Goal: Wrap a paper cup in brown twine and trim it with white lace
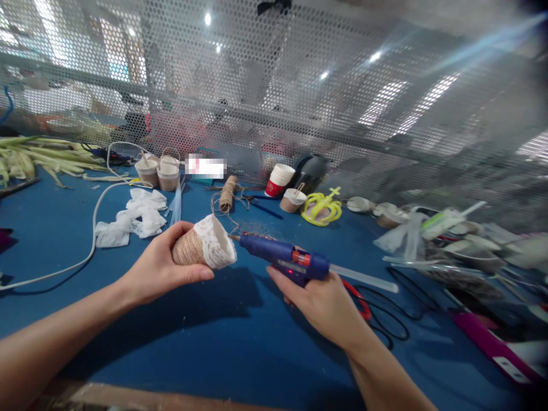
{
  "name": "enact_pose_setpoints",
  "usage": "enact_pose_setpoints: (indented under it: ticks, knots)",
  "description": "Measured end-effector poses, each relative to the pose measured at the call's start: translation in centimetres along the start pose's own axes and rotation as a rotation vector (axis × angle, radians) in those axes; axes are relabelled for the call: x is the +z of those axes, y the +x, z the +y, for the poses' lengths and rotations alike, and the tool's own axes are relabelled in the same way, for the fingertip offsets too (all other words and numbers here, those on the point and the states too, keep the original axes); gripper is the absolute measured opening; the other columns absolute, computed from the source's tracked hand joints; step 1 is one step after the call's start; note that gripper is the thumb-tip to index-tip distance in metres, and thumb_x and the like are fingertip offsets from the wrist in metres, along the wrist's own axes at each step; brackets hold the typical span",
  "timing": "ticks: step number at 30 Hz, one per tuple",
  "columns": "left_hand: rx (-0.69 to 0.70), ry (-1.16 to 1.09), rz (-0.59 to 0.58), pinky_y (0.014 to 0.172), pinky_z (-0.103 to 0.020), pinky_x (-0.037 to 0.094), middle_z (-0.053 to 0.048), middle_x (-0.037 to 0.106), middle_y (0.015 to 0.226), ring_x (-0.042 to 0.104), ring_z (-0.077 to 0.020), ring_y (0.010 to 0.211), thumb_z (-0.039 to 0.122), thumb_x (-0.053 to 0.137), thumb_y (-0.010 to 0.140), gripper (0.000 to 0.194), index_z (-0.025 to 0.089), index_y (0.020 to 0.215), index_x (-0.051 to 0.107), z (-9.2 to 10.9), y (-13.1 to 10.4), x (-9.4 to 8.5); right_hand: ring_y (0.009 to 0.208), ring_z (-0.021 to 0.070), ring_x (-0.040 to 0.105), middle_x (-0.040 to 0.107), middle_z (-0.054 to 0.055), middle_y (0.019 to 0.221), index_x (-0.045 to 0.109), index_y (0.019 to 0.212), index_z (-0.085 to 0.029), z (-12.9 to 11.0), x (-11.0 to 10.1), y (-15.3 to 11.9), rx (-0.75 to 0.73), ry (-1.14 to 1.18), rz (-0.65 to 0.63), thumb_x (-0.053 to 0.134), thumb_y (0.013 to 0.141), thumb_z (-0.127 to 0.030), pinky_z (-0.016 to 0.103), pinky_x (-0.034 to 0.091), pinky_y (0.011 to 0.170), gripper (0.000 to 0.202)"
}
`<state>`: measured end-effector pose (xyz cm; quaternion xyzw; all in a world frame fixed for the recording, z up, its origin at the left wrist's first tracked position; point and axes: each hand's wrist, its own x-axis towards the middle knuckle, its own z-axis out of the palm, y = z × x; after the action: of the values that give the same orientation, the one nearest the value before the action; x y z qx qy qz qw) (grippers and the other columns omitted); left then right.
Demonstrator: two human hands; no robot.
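My left hand (171, 262) is wrapped round a twine-covered cup (201, 245), tilted with its open mouth to the right. White lace (216, 242) circles the cup near the rim. In my right hand (323, 302) is a blue glue gun (274, 254), its red light on and a clear glue stick (368, 278) jutting from the back. The gun's nozzle points left, close to the cup's rim; whether it touches I cannot tell. A twine spool (228, 194) lies behind the cup, with loose strands trailing from it. Crumpled white lace strips (132, 220) lie to the left.
Two small twine-wrapped baskets (168, 173) stand at the back left near spare glue sticks (175, 202). Farther right are stacked paper cups (279, 180) and a yellow crown (322, 206). Cables (394, 319) and clutter (475, 257) occupy the right side. A perforated metal screen (257, 85) rises behind.
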<state>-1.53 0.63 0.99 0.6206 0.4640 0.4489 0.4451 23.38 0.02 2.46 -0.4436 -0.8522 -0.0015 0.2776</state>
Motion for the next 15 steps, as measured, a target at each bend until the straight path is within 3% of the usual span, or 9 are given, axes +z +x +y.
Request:
enact_pose_setpoints:
  ticks: [7, 15]
  knots:
    - [0.021, 0.043, 0.026, 0.057, -0.023, 0.046, -0.001, 0.058, 0.077, 0.053, -0.0164, 0.069, 0.041, 0.077, 0.051, 0.054, 0.015, 0.09, 0.051, 0.15, -0.07, -0.16, 0.072, 0.0265, 0.066, 0.064, 0.006, 0.055, 0.071, 0.086, -0.023, -0.3, -0.85, 0.18, -0.025, -0.069, -0.136, 0.048, 0.082, -0.026, 0.038, 0.053, 0.068, 0.024]
    - [0.055, 0.097, 0.044, 0.057, -0.023, 0.046, -0.001, 0.059, 0.077, 0.055, -0.0169, 0.069, 0.042, 0.076, 0.053, 0.052, 0.016, 0.091, 0.051, -0.03, 0.01, -0.39, 0.068, 0.0245, 0.064, 0.062, 0.004, 0.051, 0.073, 0.087, -0.024, 0.03, -0.48, -0.09, -0.059, -0.069, -0.159, 0.045, 0.082, -0.022, 0.037, 0.051, 0.068, 0.029]
